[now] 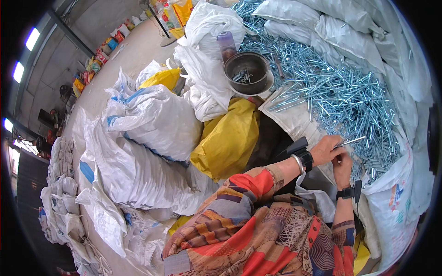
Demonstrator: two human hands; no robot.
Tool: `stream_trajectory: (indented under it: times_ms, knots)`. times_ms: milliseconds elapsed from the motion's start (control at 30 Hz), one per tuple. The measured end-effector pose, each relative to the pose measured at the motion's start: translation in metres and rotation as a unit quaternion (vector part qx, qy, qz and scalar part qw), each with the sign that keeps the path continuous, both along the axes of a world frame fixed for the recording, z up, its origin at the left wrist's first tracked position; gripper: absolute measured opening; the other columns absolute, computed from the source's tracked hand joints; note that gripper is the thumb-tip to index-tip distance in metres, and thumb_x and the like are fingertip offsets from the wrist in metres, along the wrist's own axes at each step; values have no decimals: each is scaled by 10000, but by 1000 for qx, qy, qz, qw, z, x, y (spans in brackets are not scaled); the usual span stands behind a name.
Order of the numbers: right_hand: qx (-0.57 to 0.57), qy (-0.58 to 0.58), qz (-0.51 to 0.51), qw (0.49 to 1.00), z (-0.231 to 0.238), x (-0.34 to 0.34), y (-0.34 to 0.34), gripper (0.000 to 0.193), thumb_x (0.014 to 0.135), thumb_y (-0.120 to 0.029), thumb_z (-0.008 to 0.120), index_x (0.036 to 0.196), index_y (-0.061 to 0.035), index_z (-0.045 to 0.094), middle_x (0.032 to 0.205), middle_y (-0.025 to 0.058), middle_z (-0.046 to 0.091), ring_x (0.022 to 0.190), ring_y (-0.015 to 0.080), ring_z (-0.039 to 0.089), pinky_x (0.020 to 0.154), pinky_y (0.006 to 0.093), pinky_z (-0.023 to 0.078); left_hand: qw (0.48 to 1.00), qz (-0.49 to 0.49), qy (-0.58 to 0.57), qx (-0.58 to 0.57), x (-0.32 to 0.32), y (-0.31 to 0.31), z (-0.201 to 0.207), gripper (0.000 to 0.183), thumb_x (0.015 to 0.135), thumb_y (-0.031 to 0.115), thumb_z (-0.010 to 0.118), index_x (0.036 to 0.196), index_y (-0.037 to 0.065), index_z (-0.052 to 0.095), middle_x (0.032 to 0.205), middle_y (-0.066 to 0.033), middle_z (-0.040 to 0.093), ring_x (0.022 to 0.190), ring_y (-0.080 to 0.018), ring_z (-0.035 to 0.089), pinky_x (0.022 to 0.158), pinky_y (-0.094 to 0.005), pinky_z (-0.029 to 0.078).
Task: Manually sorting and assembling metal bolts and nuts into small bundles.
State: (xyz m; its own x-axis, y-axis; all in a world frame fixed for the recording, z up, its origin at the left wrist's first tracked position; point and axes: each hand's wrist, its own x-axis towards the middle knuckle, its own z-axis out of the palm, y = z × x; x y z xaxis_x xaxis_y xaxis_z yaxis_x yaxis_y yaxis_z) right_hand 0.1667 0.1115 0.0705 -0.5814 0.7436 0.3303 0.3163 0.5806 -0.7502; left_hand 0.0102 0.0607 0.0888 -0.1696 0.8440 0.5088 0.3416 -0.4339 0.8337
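My left hand (pixel 323 149), with a bangle and a black strap at its wrist, is closed around a few long silvery bolts (pixel 353 140) that stick out to the right. Just below it my right hand (pixel 342 171) has its fingers curled together, its tips close against the left hand. Whatever lies between the right fingertips is too small and hidden to make out. Both hands are at the near edge of a big heap of bluish metal bolts (pixel 340 92). Small loose metal pieces (pixel 328 123) lie scattered on the pale sacking just beyond my hands.
Beyond the hands, a dark metal bowl (pixel 247 69) holds some bolts, with a purple-lidded jar (pixel 226 46) beside it. A yellow sack (pixel 230 138) and bulging white sacks (pixel 152 124) crowd the left. Pale filled sacks (pixel 350 39) wall the heap at the far right.
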Motion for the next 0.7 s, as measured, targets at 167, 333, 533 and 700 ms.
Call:
stream_trajectory:
  times_ms: [167, 333, 533, 700]
  knots:
    - [6, -37, -42, 998, -7, -7, 3, 198, 791, 22, 679, 975, -8, 616, 782, 105, 626, 673, 221, 594, 623, 347, 456, 1000, 21, -17, -16, 4, -3, 4, 263, 881, 227, 682, 866, -13, 576, 757, -218, 594, 688, -397, 579, 628, -419, 456]
    - [-6, -12, -29, 999, 7, -8, -4, 211, 774, 30, 676, 968, -38, 632, 834, 99, 650, 696, 239, 623, 649, 346, 483, 997, 66, 31, -6, 4, 5, -1, 266, 868, 241, 684, 909, -9, 601, 761, -235, 610, 727, -424, 605, 640, -429, 481]
    - [8, -32, -35, 999, 7, -12, -7, 230, 813, 32, 639, 1028, -48, 655, 1031, 130, 686, 914, 318, 665, 812, 374, 515, 995, 55, 56, -62, -3, 4, 3, 294, 863, 255, 691, 1003, 1, 648, 850, -226, 671, 789, -387, 658, 680, -442, 511]
    - [7, 34, 21, 999, -4, 2, 0, 233, 836, -19, 660, 1066, -34, 627, 1060, 167, 657, 971, 368, 633, 819, 396, 502, 999, -3, 39, -5, 1, 5, 5, 235, 900, 205, 672, 914, -26, 632, 751, -208, 622, 648, -347, 611, 589, -387, 473]
